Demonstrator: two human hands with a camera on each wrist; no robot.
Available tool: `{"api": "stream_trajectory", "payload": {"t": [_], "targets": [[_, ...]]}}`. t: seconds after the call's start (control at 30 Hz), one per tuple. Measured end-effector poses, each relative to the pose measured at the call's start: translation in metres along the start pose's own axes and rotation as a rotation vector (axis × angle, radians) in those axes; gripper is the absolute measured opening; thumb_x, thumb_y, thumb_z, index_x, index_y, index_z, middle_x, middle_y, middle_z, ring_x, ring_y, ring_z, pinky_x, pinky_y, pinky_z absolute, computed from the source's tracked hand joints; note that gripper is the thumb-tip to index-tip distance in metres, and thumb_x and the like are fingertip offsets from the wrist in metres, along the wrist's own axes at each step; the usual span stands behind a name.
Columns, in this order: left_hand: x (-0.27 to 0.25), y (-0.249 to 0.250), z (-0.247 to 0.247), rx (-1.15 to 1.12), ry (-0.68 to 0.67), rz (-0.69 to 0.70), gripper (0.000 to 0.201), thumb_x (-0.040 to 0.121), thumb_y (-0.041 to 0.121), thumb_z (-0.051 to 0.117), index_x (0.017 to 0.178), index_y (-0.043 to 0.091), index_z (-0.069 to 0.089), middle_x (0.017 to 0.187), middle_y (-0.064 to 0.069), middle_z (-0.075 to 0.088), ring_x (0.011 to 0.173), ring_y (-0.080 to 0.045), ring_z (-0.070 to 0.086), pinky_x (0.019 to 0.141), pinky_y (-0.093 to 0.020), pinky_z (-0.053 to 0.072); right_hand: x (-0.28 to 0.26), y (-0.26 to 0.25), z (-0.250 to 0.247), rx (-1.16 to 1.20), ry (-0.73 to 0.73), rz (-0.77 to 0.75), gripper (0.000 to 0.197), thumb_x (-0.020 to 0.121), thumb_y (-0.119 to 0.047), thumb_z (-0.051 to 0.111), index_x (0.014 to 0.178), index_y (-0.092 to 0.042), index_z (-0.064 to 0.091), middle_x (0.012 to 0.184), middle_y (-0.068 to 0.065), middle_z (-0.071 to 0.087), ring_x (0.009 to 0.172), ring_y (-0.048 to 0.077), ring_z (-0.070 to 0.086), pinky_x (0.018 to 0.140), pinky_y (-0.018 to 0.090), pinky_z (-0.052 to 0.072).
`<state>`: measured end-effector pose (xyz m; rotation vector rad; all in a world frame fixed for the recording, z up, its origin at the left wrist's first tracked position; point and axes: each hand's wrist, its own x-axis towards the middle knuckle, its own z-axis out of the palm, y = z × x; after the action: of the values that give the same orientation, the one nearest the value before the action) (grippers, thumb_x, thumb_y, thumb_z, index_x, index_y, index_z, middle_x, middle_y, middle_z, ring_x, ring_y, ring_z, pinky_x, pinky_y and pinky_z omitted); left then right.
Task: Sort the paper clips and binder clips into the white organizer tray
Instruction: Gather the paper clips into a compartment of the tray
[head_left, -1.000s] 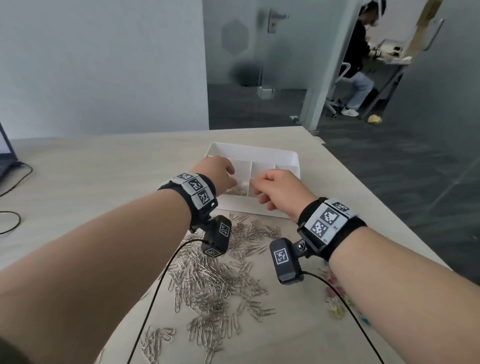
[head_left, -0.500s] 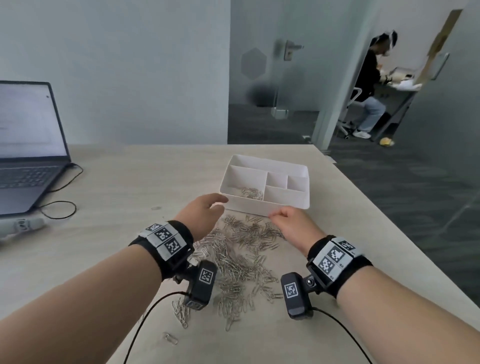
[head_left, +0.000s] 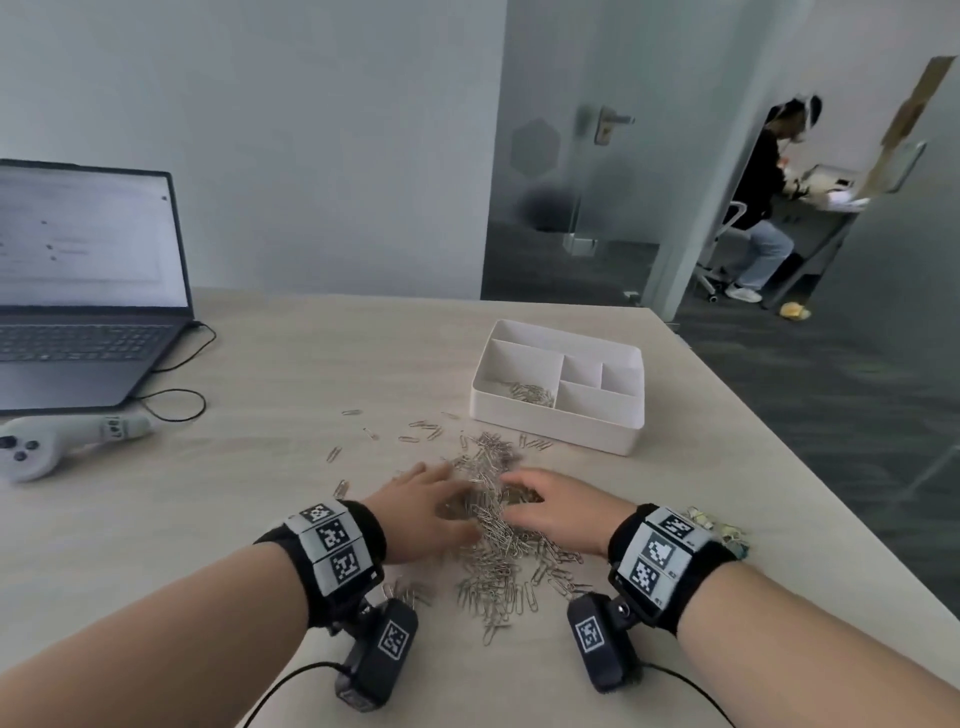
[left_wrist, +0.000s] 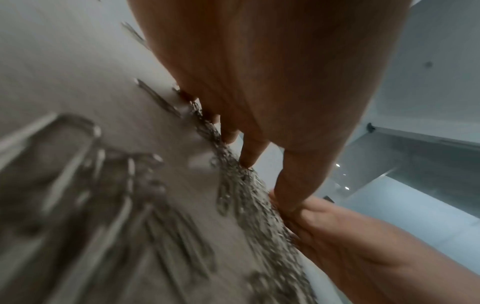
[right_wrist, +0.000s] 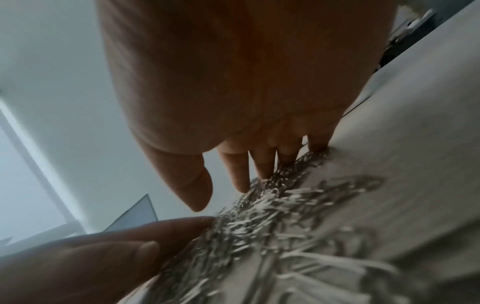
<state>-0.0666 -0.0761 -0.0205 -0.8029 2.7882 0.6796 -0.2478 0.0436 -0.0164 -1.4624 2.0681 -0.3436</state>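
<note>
While flanking the paper clips (head_left: 498, 525), both hands (head_left: 426, 512) flat, fingers extended.

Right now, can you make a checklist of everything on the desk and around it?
Surface: pale wood-look table.
Job's things: white organizer tray with some paper clips in its big left compartment; paper clip pile loose on the table; coloured binder clips by the right wrist.
Clutter: open laptop; white controller.
Hands: left hand and right hand on the pile, fingers spread, gathering clips.
Cables: laptop cable; wrist camera cables.
Surroundings: glass door; a seated person beyond it.
</note>
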Motion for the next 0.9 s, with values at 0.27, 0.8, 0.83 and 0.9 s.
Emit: {"api": "stream_trajectory", "payload": {"t": [0.27, 0.8, 0.83, 0.9], "targets": [[0.013, -0.031, -0.039, -0.267, 0.295, -0.135, 0.041, 0.093, 0.044, 0.057, 0.132, 0.03, 0.058, 0.141, 0.012, 0.05, 0.126, -0.014, 0.052, 0.101, -0.029, 0.043, 0.026, 0.006, -0.024, 0.138, 0.255, 0.034, 0.035, 0.097, -0.042, 0.052, 0.128, -0.029, 0.061, 0.132, -0.007, 0.061, 0.111, 0.014, 0.063, 0.098, 0.035, 0.05], [0.039, -0.054, -0.036, 0.044, 0.05, -0.223, 0.069, 0.093, 0.059, 0.044, 0.151, 0.023, 0.031, 0.159, -0.005, 0.023, 0.147, -0.027, 0.017, 0.116, -0.054, 0.017, 0.048, -0.005, -0.012, -0.279, -0.275, -0.15, 0.087, 0.092, -0.07, 0.041, 0.158, -0.035, -0.003, 0.166, -0.009, -0.011, 0.152, 0.009, -0.009, 0.125, 0.044, 0.0], [0.031, -0.046, -0.032, 0.059, 0.024, -0.173, 0.071, 0.093, 0.06, 0.044, 0.152, 0.024, 0.029, 0.161, -0.004, 0.02, 0.148, -0.026, 0.014, 0.117, -0.054, 0.015, 0.045, -0.007, -0.012, -0.276, -0.316, -0.163, 0.088, 0.092, -0.069, 0.043, 0.158, -0.034, -0.003, 0.166, -0.01, -0.009, 0.152, 0.007, -0.007, 0.125, 0.041, 0.001], [0.017, -0.034, -0.025, 0.049, -0.033, -0.083, 0.072, 0.092, 0.061, 0.045, 0.153, 0.027, 0.028, 0.162, -0.002, 0.019, 0.15, -0.025, 0.012, 0.119, -0.053, 0.012, 0.04, -0.013, -0.019, -0.223, -0.359, -0.169, 0.082, 0.093, -0.063, 0.048, 0.159, -0.036, 0.008, 0.166, -0.014, 0.007, 0.151, 0.004, 0.009, 0.123, 0.031, 0.011]]}}
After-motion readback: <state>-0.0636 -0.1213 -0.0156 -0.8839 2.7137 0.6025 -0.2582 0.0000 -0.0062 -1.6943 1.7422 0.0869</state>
